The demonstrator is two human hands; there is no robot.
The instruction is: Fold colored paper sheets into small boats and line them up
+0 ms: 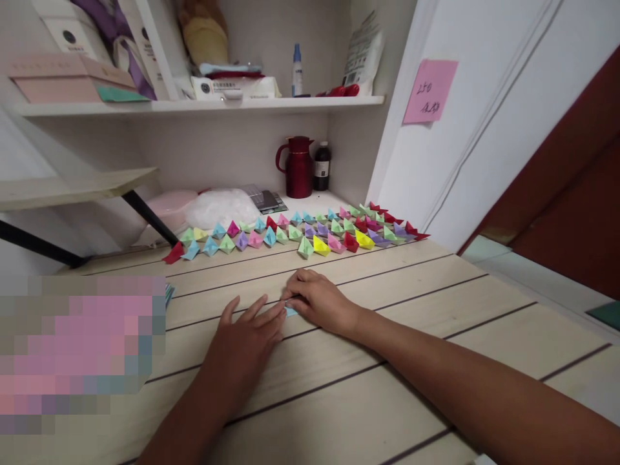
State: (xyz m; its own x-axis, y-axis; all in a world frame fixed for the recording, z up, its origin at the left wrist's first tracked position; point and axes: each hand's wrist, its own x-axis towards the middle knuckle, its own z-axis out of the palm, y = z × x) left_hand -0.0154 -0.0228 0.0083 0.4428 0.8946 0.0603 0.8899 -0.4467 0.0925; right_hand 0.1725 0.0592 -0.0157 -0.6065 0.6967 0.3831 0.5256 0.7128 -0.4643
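On the wooden tabletop (368, 400) my left hand (247, 339) lies flat with its fingers stretched toward a small light blue piece of paper (290, 311). My right hand (317, 300) rests on the same paper, its fingers curled down and pressed onto it; most of the paper is hidden beneath both hands. Beyond them, several rows of small folded paper boats (310, 231) in many colours stretch across the far side of the table.
A dark red jug (296, 166) and a dark bottle (322, 166) stand at the back below a white shelf (203, 105) that carries boxes and a spray bottle. A pink note (430, 90) sticks to the white door. A blurred patch covers the lower left.
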